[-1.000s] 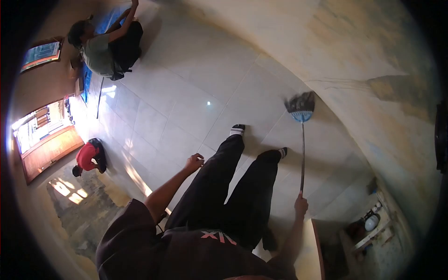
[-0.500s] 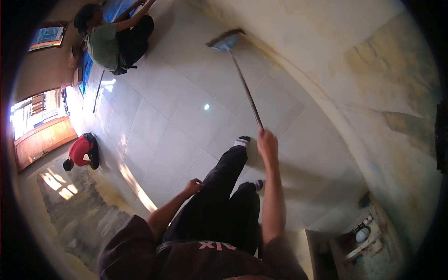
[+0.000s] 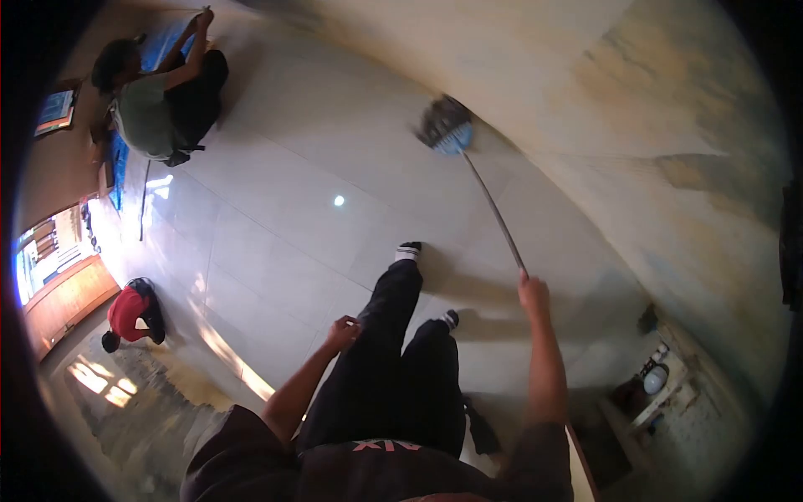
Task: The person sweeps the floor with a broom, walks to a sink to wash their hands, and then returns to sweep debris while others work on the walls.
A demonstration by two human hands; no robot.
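My right hand, closed around the end of a long thin handle, holds a broom. Its light blue head and dark bristles are against the floor near the foot of the wall; the bristles are blurred. My left hand is beside my left thigh, fingers loosely bent and slightly apart, with nothing visible in it. Below the hands are my dark trousers and my feet in dark footwear on the grey tiled floor.
A stained wall runs along the right. One person crouches at upper left, another in red bends low at left. A wooden unit holding small items stands at lower right. Sunlight falls near a rough floor patch.
The broom head has moved right and nearer to me, and its bristles have turned. My right hand has shifted right and closer. The camera view has turned slightly; the crouching person's arms have shifted.
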